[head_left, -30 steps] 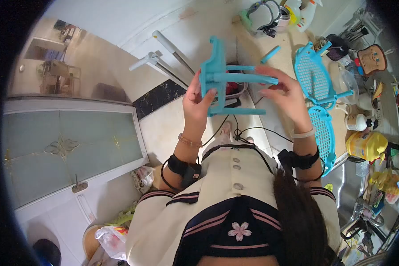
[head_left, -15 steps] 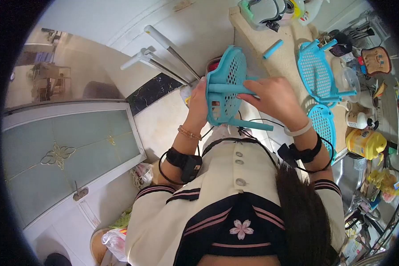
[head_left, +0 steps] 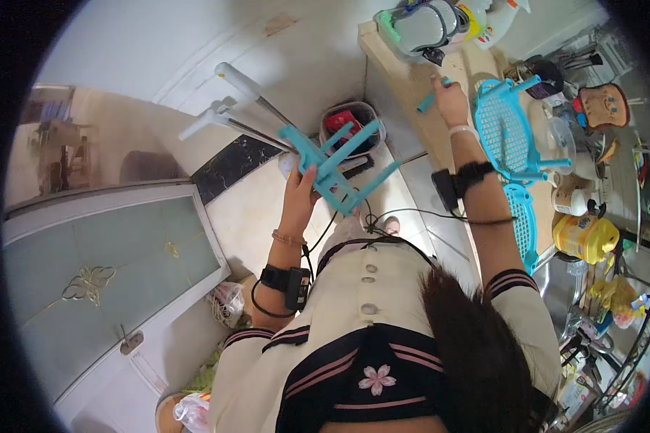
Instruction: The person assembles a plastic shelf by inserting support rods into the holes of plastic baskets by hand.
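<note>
My left hand point(head_left: 301, 195) grips a light-blue plastic shelf tier point(head_left: 323, 177) by its edge. The tier is tilted nearly edge-on, and several tube legs stick out from it to the upper right. Over the counter, my right hand point(head_left: 451, 105) has its fingers around a short blue plastic tube point(head_left: 425, 106). Right beside that hand lies a blue perforated shelf tier point(head_left: 504, 130) with tube legs attached. Another blue perforated tier point(head_left: 518, 209) is closer to me, partly hidden by my right forearm.
The beige counter point(head_left: 393, 68) runs along my right, holding a yellow bottle point(head_left: 586, 237) and a toast-shaped item point(head_left: 604, 106). On the floor ahead stands a waste bin point(head_left: 374, 119), near metal poles point(head_left: 256, 94). A glass-panelled door point(head_left: 115, 267) is at left. Cables hang before me.
My right hand has left the held tier and reached to the counter, closing on the loose tube. My left hand has turned the tier, so its legs now point up and right.
</note>
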